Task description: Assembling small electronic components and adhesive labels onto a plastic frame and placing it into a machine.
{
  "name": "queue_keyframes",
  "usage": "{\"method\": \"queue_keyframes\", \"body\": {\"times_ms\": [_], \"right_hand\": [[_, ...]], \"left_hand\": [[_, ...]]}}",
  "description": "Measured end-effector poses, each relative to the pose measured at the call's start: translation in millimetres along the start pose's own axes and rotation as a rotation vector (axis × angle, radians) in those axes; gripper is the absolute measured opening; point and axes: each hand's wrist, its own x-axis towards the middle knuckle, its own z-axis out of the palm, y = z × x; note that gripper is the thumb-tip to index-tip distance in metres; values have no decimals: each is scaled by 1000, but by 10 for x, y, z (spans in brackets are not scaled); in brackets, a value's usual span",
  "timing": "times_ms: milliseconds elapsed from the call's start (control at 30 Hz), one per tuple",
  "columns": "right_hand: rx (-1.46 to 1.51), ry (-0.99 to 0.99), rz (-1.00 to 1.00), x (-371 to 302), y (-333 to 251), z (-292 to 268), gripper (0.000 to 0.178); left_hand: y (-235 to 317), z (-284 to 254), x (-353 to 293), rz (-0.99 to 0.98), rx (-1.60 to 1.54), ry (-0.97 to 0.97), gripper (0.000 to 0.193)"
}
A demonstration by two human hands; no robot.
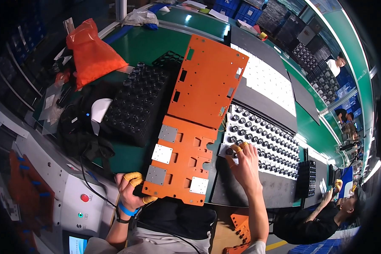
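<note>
Yellow-capped right fingers bent at black cylinder, left fingers curled

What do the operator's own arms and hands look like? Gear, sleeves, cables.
Left hand: yellow finger covers, blue wristband with a dark band beside it. Right hand: yellowish fingertip covers, no wristband visible. Both forearms bare, with pale greyish sleeves near the lower edge. A thin dark cord runs toward the left wrist; can't tell if it attaches.
</note>
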Motion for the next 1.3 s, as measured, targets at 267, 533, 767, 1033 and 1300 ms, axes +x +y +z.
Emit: {"method": "queue_keyframes", "body": {"times_ms": [267,533,767,1033,1300], "right_hand": [[-8,16,0,19,-49,-12,29],[2,2,1,3,24,31,35],[124,146,60,-69,-332,-100,39],[271,-144,291,-432,-973,-103,37],[692,-105,467,-689,-972,-72,28]], "left_hand": [[-30,-12,-51,-13,-3,10,68],[-20,2,-9,5,10,5,68],[44,-42,34,-25,-40,-21,69],[516,-345,550,-357,-59,-163,22],[526,-203,846,-409,8,-365,22]]}}
